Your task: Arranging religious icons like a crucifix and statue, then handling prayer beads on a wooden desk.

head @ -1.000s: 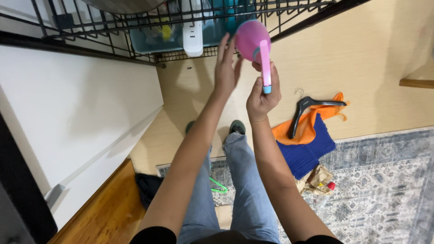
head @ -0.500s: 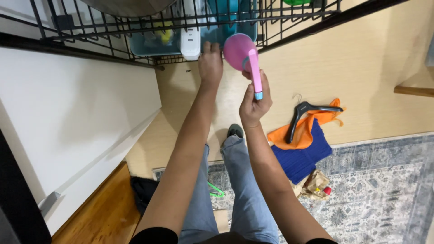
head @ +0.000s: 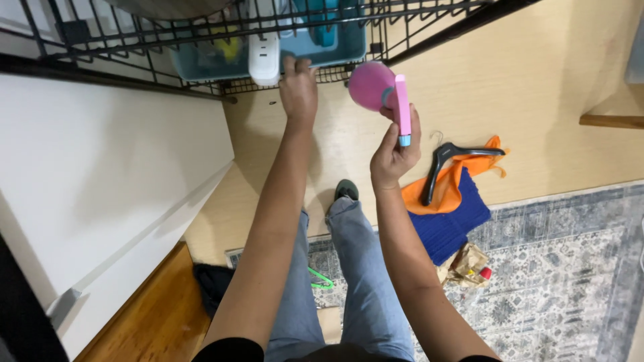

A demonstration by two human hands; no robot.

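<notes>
Two bare hands reach up toward a black wire rack (head: 201,30) at the far edge of the scene. Since a moment ago the left hand (head: 298,94) has left the pink brush and moved up to the rack's front rail, its grip closed over the wire beside a white plug-in block (head: 263,57) and a teal bin (head: 335,40). The right hand (head: 394,151) alone now carries the round pink brush (head: 372,86), grip clamped on its pink handle, just below the rack and right of the left hand. So the brush is raised nearer the rack, one-handed. Below lie a black hanger (head: 446,161) on orange and blue cloth (head: 456,208), and a patterned rug (head: 557,268).
</notes>
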